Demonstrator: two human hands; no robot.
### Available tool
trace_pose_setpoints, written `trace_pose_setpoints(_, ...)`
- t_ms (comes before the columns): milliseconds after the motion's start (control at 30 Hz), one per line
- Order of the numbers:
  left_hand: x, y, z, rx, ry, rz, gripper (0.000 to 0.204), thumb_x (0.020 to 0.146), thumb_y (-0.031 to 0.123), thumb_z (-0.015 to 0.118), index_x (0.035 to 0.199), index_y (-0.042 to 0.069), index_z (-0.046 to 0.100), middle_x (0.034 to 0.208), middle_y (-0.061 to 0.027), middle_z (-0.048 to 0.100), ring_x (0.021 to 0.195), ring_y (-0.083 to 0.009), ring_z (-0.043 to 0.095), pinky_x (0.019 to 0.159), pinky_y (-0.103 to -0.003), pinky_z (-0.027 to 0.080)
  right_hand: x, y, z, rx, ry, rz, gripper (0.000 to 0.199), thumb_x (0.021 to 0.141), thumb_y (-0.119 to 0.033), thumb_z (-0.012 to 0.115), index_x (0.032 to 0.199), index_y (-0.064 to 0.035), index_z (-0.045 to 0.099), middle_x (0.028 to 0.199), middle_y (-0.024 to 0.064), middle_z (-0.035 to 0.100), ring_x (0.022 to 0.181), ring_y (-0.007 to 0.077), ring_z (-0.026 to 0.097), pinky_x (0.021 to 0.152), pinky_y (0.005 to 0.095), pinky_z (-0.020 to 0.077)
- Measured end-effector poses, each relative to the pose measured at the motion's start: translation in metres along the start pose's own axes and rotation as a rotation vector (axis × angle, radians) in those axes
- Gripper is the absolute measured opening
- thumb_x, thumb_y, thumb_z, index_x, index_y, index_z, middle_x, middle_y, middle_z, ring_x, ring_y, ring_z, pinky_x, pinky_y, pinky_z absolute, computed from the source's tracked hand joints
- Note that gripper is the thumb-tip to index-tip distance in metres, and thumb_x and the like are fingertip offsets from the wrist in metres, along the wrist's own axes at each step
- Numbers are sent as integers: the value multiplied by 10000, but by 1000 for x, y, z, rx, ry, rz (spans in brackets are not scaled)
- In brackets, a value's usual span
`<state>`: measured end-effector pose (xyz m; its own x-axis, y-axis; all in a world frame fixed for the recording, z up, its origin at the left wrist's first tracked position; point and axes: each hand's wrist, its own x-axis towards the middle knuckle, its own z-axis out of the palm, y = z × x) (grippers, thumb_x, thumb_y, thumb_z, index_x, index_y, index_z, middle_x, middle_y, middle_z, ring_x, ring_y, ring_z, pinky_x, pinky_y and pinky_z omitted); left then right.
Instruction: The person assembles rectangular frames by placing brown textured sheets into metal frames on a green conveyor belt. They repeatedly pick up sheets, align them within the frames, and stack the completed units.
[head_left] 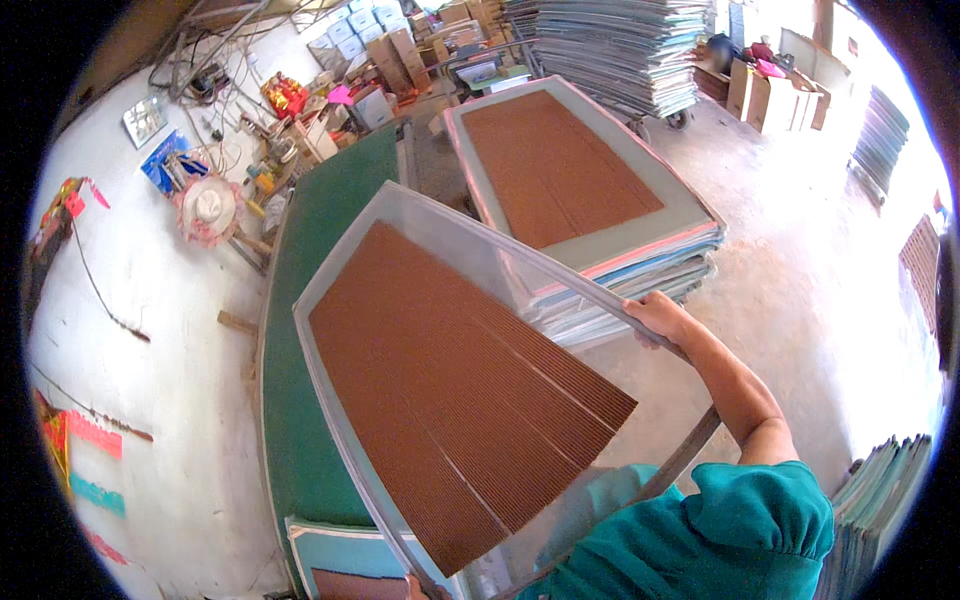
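- The right hand [655,318] is closed over the far right edge of a large grey frame [440,225], fingers curled round the rim.
- The frame is held up at a tilt over the green table [300,400]; on it lie brown ribbed strips [450,390] side by side, filling most of it.
- The left hand [415,588] barely shows at the bottom edge, right at the near corner of the frame; whether it grips cannot be told.
- The right arm, in a teal sleeve [740,530], reaches up from below along the frame's right side.
- Just beyond the frame sits a stack of similar frames [620,265], the top one also covered with brown strips.
- Farther back stands a taller pile of sheets [630,50] with cardboard boxes [770,100] to its right.
- To the left, against the white wall, lie a straw hat [208,208] and mixed clutter.
- Another pile of frames [880,490] stands at the lower right.
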<state>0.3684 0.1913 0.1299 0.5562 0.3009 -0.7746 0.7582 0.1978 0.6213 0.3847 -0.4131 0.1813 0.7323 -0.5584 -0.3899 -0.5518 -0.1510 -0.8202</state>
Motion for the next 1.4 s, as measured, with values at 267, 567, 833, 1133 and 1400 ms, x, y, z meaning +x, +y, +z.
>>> trace_pose_setpoints(267, -6, 17, 124, 1, -36, 147, 434, 886, 541, 423, 702, 160, 516, 486, -9, 447, 360, -147, 423, 308, -272, 330, 48, 31, -93, 143, 114, 62, 464, 885, -382, 523, 720, 46, 595, 547, 92, 552, 416, 181, 530, 371, 330, 422)
trace_pose_setpoints(567, -34, 128, 409, 243, -146, 266, 564, 903, 456, 460, 1228, -3, 496, 1122, -111, 560, 1052, -240, 523, 895, -344, 431, 187, 30, -243, 323, 348, 186, 437, 868, -375, 566, 726, 37, 595, 548, 81, 536, 417, 169, 512, 372, 313, 405)
trace_pose_setpoints(833, 30, 200, 624, 349, -333, 261, 469, 893, 516, 443, 979, 67, 545, 664, -87, 569, 482, -217, 521, 370, -340, 385, 330, 28, -355, 323, 497, 193, 440, 860, -356, 584, 635, 21, 594, 490, 83, 518, 367, 169, 489, 328, 319, 376)
trace_pose_setpoints(1133, 93, 153, 683, 736, -126, 470, 600, 929, 491, 359, 1121, -50, 535, 981, -210, 624, 924, -379, 579, 794, -470, 441, 408, 85, -379, -340, 549, 163, 570, 846, -487, 485, 748, 50, 650, 638, 217, 616, 605, 321, 635, 616, 416, 503)
trace_pose_setpoints(1400, 76, 151, 666, 1526, -149, 971, 500, 913, 397, 349, 853, -12, 631, 854, -259, 612, 834, -451, 579, 789, -503, 446, 444, 81, -362, -1191, 86, 224, 585, 888, -481, 299, 968, -31, 665, 1048, 171, 629, 987, 300, 609, 861, 416, 466)
